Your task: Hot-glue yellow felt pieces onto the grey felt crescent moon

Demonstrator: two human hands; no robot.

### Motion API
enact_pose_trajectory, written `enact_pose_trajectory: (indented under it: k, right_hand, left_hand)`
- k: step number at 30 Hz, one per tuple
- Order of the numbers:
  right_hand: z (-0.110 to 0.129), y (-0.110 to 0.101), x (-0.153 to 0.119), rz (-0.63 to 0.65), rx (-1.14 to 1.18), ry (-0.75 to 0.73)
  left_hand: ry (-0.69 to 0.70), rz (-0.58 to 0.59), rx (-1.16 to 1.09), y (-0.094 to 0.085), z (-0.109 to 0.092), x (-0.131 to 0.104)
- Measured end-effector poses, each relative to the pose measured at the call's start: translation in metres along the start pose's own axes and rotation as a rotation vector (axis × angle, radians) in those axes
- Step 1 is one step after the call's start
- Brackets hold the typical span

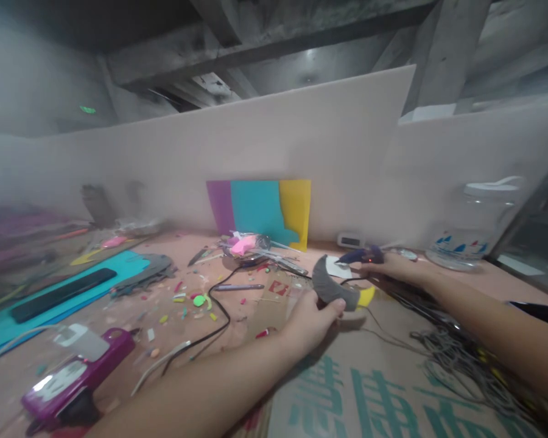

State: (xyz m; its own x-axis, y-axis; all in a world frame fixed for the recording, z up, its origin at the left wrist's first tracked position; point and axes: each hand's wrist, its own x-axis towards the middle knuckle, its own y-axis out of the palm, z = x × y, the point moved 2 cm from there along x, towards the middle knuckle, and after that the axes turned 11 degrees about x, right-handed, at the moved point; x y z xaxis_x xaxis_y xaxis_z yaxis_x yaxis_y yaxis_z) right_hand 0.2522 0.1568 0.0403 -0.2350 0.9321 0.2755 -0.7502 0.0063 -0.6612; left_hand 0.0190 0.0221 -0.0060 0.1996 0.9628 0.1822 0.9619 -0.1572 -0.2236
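Note:
My left hand [314,321] grips the lower edge of a curved grey felt piece [331,285] between thumb and fingers. A yellow tip [366,297] is at the right end of that piece. Just beyond it lies a small white piece [338,267]. My right hand [388,269] is closed around a dark blue tool [369,255] with a small red light, which looks like a glue gun. The tool's tip points left, close to the white piece and the grey felt.
A cardboard sheet [338,377] with green lettering lies under my hands. Tangled grey cord [456,359] is at right, near a clear jug [466,228]. Scraps, a pen [240,287] and a black cable lie left of centre. A purple power strip [80,377] sits at lower left.

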Motion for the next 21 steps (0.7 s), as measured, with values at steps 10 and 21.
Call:
enact_pose_trajectory:
  k: [10,21]
  right_hand:
    - [0.024,-0.024,-0.051,-0.255,-0.155,-0.096]
    - [0.076,0.051,-0.140,0.270,0.878,0.288]
  left_hand:
    - [-0.022,-0.012,0.016,-0.006,-0.008,-0.003]
    - [0.009,-0.032,-0.007,-0.005,-0.010,-0.005]
